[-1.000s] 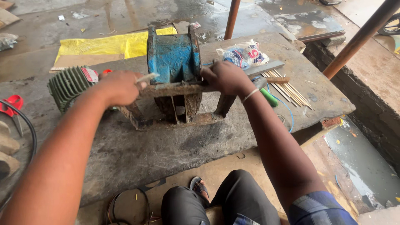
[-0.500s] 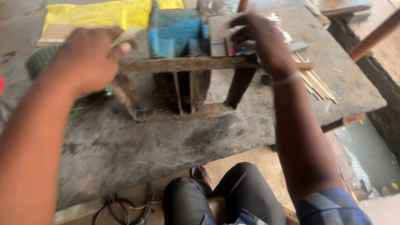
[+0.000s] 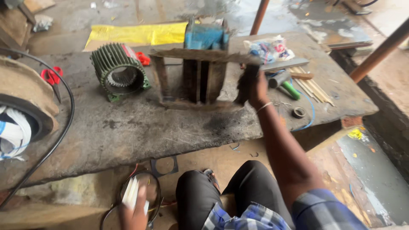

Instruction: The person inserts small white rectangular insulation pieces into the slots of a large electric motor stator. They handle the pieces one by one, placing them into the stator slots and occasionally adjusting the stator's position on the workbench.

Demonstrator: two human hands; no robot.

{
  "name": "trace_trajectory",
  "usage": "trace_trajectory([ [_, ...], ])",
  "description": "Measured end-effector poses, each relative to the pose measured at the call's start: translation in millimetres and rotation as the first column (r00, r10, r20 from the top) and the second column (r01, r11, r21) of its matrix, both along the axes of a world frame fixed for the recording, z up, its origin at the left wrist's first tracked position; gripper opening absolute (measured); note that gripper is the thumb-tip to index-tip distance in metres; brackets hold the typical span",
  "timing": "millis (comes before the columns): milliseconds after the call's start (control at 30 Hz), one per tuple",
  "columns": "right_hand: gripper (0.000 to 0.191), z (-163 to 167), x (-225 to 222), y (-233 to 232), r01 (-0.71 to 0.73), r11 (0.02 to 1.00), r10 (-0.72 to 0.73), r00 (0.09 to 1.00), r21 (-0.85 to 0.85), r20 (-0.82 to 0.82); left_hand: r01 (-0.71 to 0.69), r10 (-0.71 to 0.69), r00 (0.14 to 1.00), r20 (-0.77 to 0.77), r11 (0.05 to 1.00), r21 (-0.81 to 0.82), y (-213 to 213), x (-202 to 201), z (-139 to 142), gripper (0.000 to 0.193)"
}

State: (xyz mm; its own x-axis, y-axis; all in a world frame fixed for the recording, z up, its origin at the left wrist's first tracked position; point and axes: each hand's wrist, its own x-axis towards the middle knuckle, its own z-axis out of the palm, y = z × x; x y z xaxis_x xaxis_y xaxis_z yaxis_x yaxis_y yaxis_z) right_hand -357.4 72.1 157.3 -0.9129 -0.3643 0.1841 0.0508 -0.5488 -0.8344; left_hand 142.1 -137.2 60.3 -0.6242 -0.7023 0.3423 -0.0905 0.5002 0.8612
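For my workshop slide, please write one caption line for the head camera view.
Right hand grips the wooden frame beside a green finned motor housing; left hand holds white strips below the workbench.

Finned housing (image 3: 118,72) left of wooden frame (image 3: 200,79).

Left hand (image 3: 135,212) cut off at bottom edge; right hand (image 3: 255,87) motion-blurred.

Green finned motor housing (image 3: 118,72) lying on its side on the table (image 3: 128,127). Red scissors (image 3: 52,77) left of the housing. Yellow sheet (image 3: 136,34) beyond it. Green-handled hammer (image 3: 283,83) and thin sticks (image 3: 313,89) well right of it; tape roll (image 3: 299,112) nearer the edge.
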Motion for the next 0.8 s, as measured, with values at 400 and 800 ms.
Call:
trace_trajectory([
  [400, 0.062, -14, 252, -71, 0.034, 0.998, -0.034, 0.999, 0.057, -0.003, 0.08, -0.413, 0.9, 0.141, 0.474, 0.877, -38, -3, -94, 0.068],
  [800, 0.031, -88, 249, 120, -0.064, 0.718, 0.137, 0.989, 0.694, -0.05, 0.366, -0.354, 0.88, -0.316, 0.083, 0.927, 145, -106, -27, 0.044],
])
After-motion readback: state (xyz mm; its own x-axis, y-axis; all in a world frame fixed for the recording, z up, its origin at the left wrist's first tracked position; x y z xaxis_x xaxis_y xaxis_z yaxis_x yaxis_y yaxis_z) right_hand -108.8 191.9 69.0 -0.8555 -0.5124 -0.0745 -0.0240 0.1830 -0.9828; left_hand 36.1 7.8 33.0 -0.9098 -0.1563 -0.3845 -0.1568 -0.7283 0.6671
